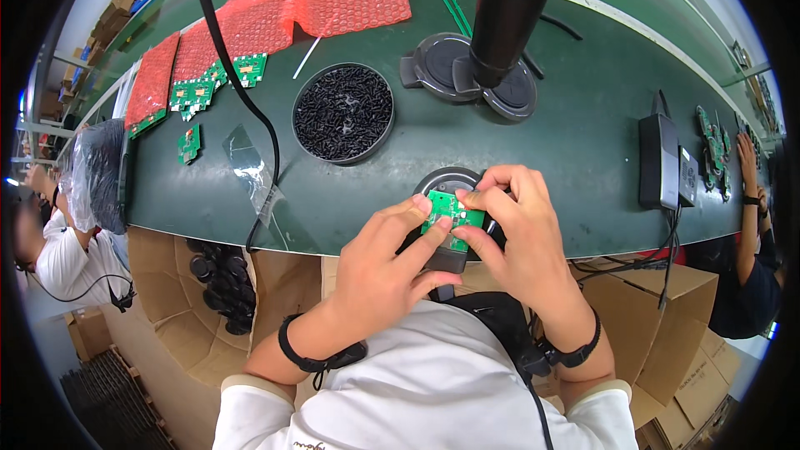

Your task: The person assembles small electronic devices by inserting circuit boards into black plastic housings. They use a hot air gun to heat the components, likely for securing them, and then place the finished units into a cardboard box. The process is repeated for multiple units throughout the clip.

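Black tool (510, 21) hangs beyond curled hands (377, 260) (527, 232) pinching green board (442, 202).

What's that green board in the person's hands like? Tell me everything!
The green board looks thin and flat, with straight edges and small pale parts on top. It is over a round black case; whether it rests inside is unclear. The left hand and right hand both touch it, hiding bits.

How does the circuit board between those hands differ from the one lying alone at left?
Left hand and right hand touch the held circuit board; none touches the lone circuit board. The held board is over a dark round part; the lone board lies on the table. Both are green.
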Demonstrator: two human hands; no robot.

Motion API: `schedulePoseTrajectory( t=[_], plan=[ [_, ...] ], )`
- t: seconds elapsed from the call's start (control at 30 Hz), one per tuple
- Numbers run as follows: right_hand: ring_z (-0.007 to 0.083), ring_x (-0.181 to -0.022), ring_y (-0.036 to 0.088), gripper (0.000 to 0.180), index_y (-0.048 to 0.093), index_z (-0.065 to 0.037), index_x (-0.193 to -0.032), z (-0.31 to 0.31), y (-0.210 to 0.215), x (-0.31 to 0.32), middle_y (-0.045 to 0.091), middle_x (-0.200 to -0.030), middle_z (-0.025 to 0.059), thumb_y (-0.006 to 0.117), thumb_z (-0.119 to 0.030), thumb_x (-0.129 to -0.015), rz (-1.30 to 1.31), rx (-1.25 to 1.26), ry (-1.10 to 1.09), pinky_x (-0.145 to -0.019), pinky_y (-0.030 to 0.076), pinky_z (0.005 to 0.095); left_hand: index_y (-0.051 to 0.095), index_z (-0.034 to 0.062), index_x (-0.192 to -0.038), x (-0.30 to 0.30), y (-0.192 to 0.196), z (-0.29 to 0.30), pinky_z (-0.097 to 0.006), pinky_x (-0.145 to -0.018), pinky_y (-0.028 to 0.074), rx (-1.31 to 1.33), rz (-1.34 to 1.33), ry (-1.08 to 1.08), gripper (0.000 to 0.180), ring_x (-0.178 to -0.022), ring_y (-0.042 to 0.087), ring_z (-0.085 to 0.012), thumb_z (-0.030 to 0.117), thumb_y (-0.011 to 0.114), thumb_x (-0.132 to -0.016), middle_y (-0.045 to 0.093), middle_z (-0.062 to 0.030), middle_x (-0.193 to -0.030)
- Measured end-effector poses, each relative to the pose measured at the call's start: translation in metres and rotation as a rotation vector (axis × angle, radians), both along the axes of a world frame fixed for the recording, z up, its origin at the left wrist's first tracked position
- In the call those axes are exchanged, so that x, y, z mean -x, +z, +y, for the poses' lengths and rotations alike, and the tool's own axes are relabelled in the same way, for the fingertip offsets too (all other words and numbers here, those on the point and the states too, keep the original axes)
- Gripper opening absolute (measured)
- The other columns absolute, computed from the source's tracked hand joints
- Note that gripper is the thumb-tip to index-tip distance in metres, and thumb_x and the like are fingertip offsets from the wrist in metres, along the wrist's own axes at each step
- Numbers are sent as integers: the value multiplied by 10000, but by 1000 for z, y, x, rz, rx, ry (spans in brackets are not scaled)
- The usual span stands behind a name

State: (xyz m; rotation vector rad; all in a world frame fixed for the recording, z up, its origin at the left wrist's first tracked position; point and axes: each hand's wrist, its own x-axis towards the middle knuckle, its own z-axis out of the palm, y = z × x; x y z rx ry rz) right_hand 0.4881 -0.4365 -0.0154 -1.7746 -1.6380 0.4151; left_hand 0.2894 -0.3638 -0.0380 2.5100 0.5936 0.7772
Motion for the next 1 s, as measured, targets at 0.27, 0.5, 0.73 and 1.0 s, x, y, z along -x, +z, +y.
schedulePoseTrajectory(
  t=[0.27,0.5,0.73,1.0],
  plan=[
    [310,-999,577,333,727,-52,-1051,3,8,-6,594,-1087,97,856,-131,-754,-34,7,48,-824,506,412,700,62,-1211,-2,28,2,-394,-802,563,42,26,-5,558,-997,670,-333,263,886,-724,656,-139,-1109],
    [275,-905,651,477,687,-53,-1161,35,47,-15,646,-1075,96,873,-205,-749,-69,145,48,-805,547,401,702,39,-1000,3,43,99,-443,-769,539,-115,90,417,145,-884,671,-371,32,722,-856,673,-144,-1000],
    [233,-1189,645,836,371,13,-1544,199,56,-12,590,-1382,191,820,-213,-877,626,-419,153,-980,535,329,665,43,-886,-4,29,130,-486,-763,519,-119,217,419,88,-873,655,-386,81,737,-852,622,-142,-910],
    [149,-894,675,479,605,-17,-1217,166,80,-5,699,-1012,46,831,-152,-816,683,-282,149,-810,550,311,681,15,-944,6,22,129,-389,-682,533,-26,-128,401,45,-754,676,-298,25,695,-902,670,-132,-885]
  ],
)
